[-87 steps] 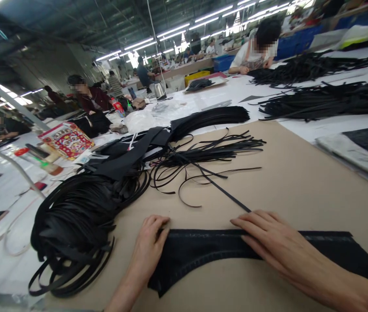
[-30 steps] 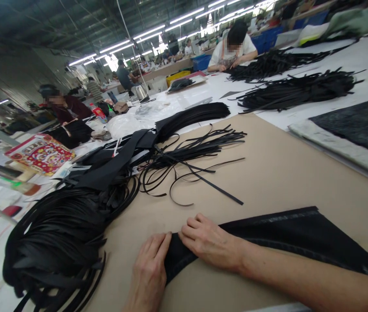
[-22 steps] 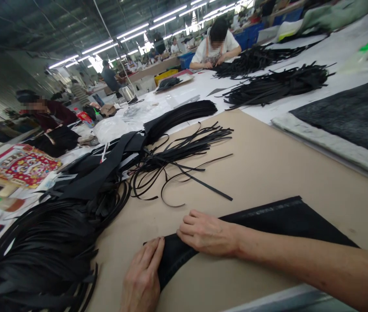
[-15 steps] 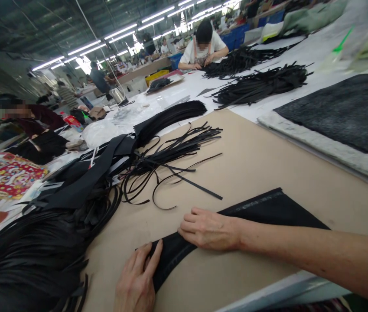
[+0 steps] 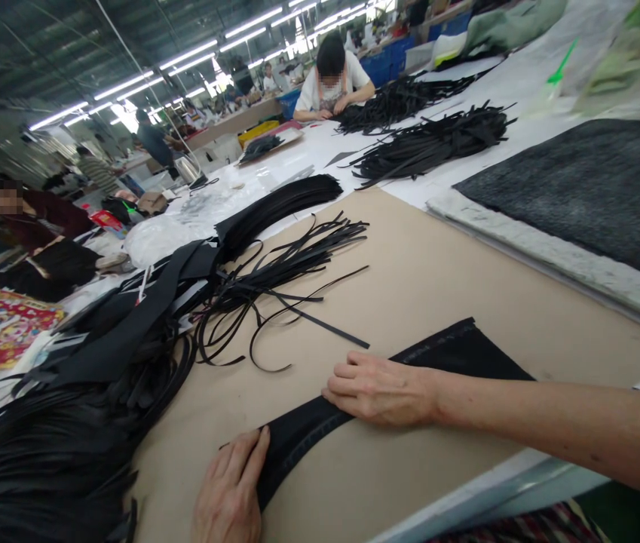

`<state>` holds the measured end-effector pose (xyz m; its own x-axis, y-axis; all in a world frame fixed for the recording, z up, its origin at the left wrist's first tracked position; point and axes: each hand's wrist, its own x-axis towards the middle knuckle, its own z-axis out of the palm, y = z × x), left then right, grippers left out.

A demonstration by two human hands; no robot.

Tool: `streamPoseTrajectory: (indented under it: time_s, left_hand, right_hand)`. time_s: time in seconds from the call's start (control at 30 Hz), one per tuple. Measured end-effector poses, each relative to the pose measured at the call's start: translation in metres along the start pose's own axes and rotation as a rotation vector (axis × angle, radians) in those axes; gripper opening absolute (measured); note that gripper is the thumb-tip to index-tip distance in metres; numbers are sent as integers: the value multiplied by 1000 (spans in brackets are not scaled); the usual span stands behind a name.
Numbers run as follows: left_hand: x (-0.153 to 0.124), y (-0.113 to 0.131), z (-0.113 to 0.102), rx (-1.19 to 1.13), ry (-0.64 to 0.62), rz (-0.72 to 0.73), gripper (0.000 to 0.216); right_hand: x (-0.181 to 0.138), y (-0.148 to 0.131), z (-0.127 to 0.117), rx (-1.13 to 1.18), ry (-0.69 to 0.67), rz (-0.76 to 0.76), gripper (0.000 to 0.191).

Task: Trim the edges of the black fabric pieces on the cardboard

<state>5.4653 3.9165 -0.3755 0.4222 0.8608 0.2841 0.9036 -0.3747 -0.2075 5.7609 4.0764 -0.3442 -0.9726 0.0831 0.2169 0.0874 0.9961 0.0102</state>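
Observation:
A curved black fabric panel (image 5: 297,430) lies on the tan board in front of me, with a thin folded or seamed line along its edges. My left hand (image 5: 232,483) is at the panel's near left end, thumb and fingers closed on it. Farther along, my right hand (image 5: 381,388) rests on the middle of the panel with curled fingers pressed on its upper edge. The fingertips of my right hand are partly hidden. Beyond that hand the panel widens to a pointed corner, and my forearm covers part of it.
Loose black strips (image 5: 291,279) lie on the tan board (image 5: 438,279) ahead. A large heap of black pieces (image 5: 42,452) fills the left. At right lies a dark grey sheet (image 5: 585,188) on a white slab. A co-worker (image 5: 334,79) bends over strips at the far side.
My right hand has slid to the right along the panel, away from my left hand. My left thumb has drawn closer to its fingers. The whole view has shifted slightly.

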Motion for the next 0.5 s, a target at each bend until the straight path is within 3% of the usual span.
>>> streamPoseTrajectory:
  time_s: [0.27,0.5]
  left_hand:
    - [27,13,-14,94,-75,31,72]
    - [31,10,-7,74,-26,30,64]
  right_hand:
    - [-25,8,-6,-7,-22,19,17]
    - [-37,12,-5,-15,15,39,20]
